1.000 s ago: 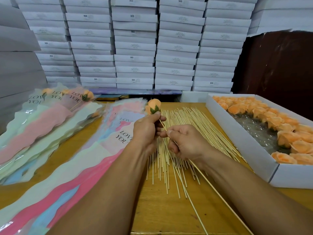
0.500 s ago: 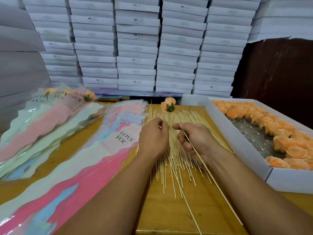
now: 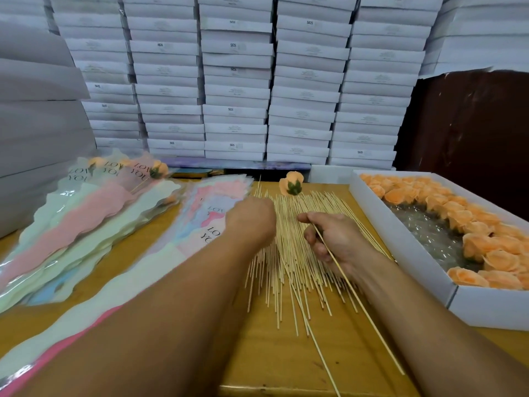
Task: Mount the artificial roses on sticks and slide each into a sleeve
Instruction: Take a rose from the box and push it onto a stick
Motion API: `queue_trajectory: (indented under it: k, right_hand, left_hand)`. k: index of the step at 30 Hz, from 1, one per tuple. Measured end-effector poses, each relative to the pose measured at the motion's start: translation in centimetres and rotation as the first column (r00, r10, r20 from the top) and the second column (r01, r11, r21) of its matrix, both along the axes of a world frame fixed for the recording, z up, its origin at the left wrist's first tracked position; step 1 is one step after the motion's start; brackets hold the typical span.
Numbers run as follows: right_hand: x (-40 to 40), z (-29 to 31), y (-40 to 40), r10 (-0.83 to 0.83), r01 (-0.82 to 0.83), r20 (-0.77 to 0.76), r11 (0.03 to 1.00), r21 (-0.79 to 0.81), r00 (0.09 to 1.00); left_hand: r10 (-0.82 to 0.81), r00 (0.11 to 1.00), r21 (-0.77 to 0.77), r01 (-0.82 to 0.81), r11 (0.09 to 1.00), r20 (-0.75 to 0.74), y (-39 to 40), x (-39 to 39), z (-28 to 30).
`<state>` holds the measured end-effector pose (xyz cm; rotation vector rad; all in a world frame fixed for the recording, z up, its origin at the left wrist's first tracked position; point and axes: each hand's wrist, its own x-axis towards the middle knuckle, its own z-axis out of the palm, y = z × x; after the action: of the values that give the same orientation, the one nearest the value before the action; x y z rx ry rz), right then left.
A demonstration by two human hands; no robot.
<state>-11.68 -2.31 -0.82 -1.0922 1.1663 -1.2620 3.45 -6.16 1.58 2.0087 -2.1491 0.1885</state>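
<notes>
Here, at a wooden table (image 3: pixel 329 359) stacked round with white cartons (image 3: pixel 234 81), a person works over a spread of thin sticks (image 3: pixel 286 253). The right hand (image 3: pixel 335 236) pinches one stick (image 3: pixel 357 302) between thumb and curled fingers; the stick slants from the hand down toward the table's near edge, above the rest of the pile. The left hand (image 3: pixel 252 219) reaches across the left side of the pile toward a stack of sleeves (image 3: pixel 200 224) printed "LOVE YOU", its back to the camera and blurred, so whether its fingers grasp anything cannot be told. A single peach rose (image 3: pixel 291 183) with a green base lies on its own at the far end of the sticks, apart from both hands and not on any stick. To the right, an open white box (image 3: pixel 400 245) holds many more roses (image 3: pixel 429 196) of the same colour, ranged along its far and right sides over crinkled clear film. To the far left lies a second heap of sleeves, and on it lie finished roses (image 3: pixel 159 169) already in sleeves
</notes>
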Motion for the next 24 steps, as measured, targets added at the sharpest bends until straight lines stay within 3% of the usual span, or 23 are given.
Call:
queue_trajectory:
  k: [4, 7, 11, 24]
  right_hand:
    - [0.0, 0.1, 0.0, 0.018, -0.018, -0.021, 1.000, -0.006, 1.000]
    - [0.2, 0.0, 0.2, 0.029, -0.029, -0.047, 1.000, -0.009, 0.998]
    - [0.3, 0.1, 0.3, 0.032, -0.032, -0.063, 0.999, -0.001, 0.997]
    - [0.2, 0.2, 0.4, 0.037, -0.037, -0.082, 0.999, 0.003, 0.996]
  left_hand:
    - [-0.050, 0.998, 0.000, 0.050, 0.999, 0.044, -2.1, 4.5, 0.7]
    - [-0.121, 0.984, 0.153, 0.100, 0.983, 0.132, -3.1, 8.1, -0.9]
    - [-0.133, 0.985, 0.308, 0.093, 0.947, 0.112, -3.7, 10.8, -3.5]
    - [-0.107, 0.992, 0.192, 0.091, 0.977, 0.074, -4.2, 11.1, -5.7]
